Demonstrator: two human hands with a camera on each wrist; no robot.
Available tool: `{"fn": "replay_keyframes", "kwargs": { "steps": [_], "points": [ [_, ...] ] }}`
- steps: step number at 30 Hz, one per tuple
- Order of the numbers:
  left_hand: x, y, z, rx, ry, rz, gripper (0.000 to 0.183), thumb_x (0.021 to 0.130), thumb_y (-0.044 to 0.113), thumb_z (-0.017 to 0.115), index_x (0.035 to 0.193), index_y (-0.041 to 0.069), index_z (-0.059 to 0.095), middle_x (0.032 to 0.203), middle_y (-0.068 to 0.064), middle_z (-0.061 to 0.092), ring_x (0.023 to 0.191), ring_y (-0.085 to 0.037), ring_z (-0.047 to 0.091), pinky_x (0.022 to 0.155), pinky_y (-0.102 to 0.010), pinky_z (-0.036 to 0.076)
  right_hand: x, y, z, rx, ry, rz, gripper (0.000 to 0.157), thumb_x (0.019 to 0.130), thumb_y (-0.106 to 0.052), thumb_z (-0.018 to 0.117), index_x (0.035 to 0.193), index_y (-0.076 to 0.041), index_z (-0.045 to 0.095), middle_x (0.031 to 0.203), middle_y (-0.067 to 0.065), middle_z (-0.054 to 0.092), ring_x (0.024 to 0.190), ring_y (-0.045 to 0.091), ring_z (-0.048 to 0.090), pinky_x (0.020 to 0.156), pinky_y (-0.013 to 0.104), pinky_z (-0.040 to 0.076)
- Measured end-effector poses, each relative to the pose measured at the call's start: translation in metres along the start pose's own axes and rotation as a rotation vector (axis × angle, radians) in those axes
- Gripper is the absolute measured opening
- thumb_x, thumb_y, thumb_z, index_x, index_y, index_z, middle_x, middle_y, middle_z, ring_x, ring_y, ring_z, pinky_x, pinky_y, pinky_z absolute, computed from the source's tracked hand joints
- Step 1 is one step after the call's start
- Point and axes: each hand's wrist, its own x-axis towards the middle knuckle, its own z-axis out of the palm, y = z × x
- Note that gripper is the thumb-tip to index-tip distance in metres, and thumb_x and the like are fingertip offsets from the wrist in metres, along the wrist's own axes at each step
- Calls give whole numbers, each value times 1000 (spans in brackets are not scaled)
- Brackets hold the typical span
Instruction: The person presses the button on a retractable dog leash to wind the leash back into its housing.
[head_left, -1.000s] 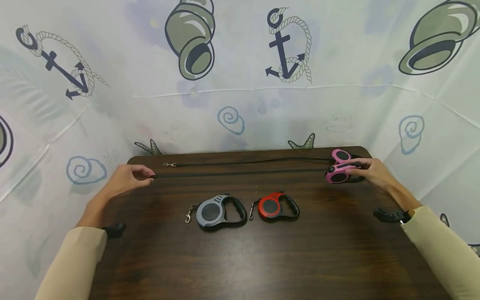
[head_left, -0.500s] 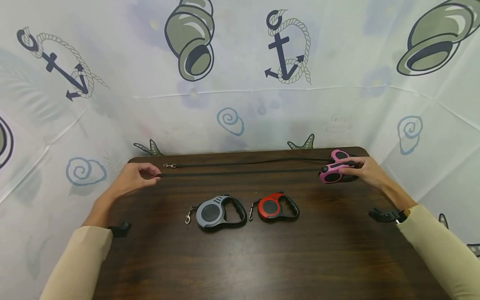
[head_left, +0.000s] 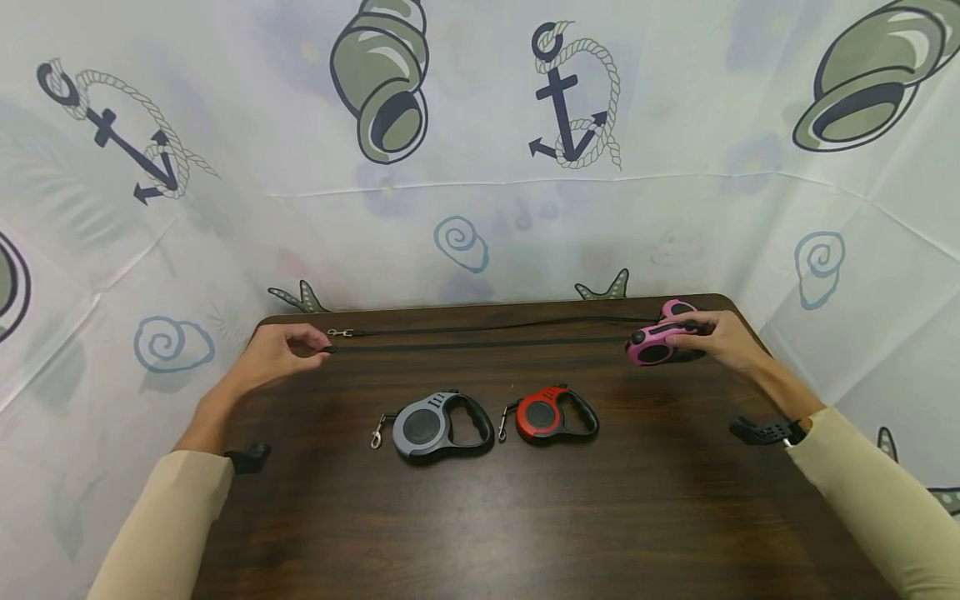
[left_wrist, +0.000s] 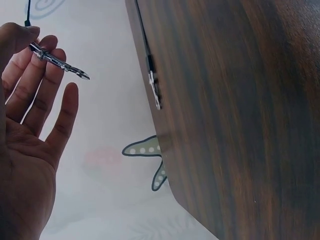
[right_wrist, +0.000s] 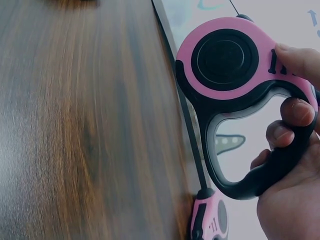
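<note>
Below the left hand [head_left: 277, 358] and right hand [head_left: 729, 340] is a brown wood table [head_left: 480, 525]; a white sea-picture cloth [head_left: 480, 200] hangs behind. The left pinches a metal clip [left_wrist: 62, 65]; the right grips a pink leash [right_wrist: 227, 92] by its handle [right_wrist: 255, 185]. Both are closer together than 1 second ago, a black strap [head_left: 480, 344] between them.

Pink-and-black leash [right_wrist: 230, 90], red-and-black leash [head_left: 542, 415], anchor-patterned white cloth [head_left: 480, 117]
</note>
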Motion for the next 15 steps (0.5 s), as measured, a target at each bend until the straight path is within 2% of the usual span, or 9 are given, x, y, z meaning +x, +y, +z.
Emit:
{"fn": "replay_keyframes", "kwargs": {
  "steps": [7, 15],
  "points": [
    [7, 8, 6, -10, 2, 14, 19, 79, -2, 88, 90, 11, 79, 82, 3, 76, 75, -2, 67, 71, -11, 48, 3, -4, 5, -19, 2, -13, 40, 97, -13, 79, 129, 8, 70, 100, -1, 75, 83, 10, 62, 73, 26, 56],
    [18, 19, 11, 5, -27, 9, 17, 81, 2, 88, 92, 12, 79, 82, 5, 76, 74, -3, 67, 70, -15, 49, 8, -14, 13, -72, -12, -22, 38, 98, -16, 77, 131, 1, 72, 110, 8, 68, 89, 13, 61, 74, 28, 54]
  ]
}}
